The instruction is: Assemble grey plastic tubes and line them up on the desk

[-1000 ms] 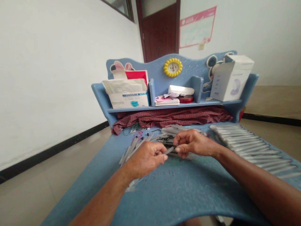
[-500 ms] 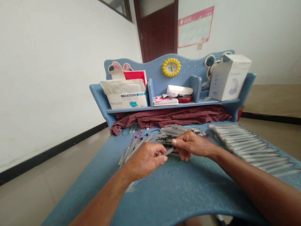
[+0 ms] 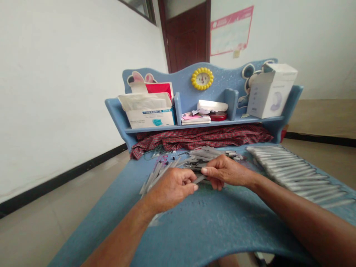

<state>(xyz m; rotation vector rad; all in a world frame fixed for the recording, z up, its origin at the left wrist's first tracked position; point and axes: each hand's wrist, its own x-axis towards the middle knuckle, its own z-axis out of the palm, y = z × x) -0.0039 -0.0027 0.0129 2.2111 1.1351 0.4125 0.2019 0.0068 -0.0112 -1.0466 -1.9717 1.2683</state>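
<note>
Between my hands runs a slim, translucent grey pen barrel (image 3: 199, 180). My left hand (image 3: 174, 187) is closed round its near end. The thumb and fingers of my right hand (image 3: 222, 172) close at its other end; whether they pinch a small part there is hidden. Behind my hands lies a loose heap of pale pen barrels (image 3: 207, 152) with dark pieces among them. More barrels (image 3: 157, 174) lie beside my left hand, partly covered by it. To the right, a row of pens (image 3: 294, 172) lies side by side.
The blue desk (image 3: 222, 226) has a raised shelf (image 3: 167, 128) along its back. On it stand a mask box (image 3: 151, 118), a red tin (image 3: 218, 116) and a white carton (image 3: 271, 92). Checked cloth (image 3: 200, 137) lies bunched underneath. Small black caps (image 3: 167, 163) are scattered left of the heap.
My right hand has shifted very slightly left, closer to my left hand along the pen barrel. My left hand stays in place.
</note>
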